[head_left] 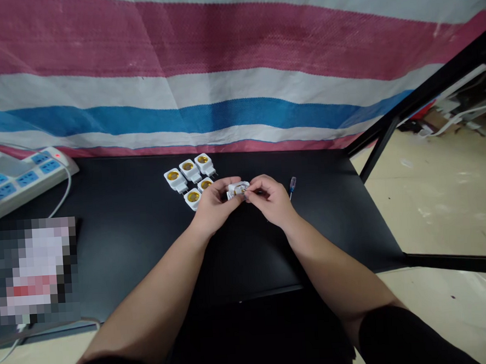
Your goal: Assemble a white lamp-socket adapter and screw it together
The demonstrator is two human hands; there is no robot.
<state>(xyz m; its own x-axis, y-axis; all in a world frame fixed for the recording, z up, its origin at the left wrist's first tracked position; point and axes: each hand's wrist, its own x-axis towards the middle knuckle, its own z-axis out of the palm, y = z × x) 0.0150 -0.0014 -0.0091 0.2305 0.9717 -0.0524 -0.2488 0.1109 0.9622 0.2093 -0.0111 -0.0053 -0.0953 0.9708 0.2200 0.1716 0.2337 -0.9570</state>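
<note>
Both hands meet over the black table around a small white plastic housing (237,188) with brassy metal parts inside. My left hand (216,204) is closed on its left side, thumb in front and fingers behind. At its right end, the fingertips of my right hand (272,198) are pinched together; whether they grip the housing itself or a tiny part in it is too small to tell. Several white plug-in lamp sockets (173,178) with gold-coloured threaded openings lie just left of my left hand. A small screwdriver (293,185) with a clear bluish handle lies right of my right hand.
The black table (121,211) runs up to a striped plastic sheet (218,40) hanging behind it. At the left are a white power strip (24,181) with blue sockets, a cable, and a pixelated device (38,266). A black metal frame (375,152) borders the right.
</note>
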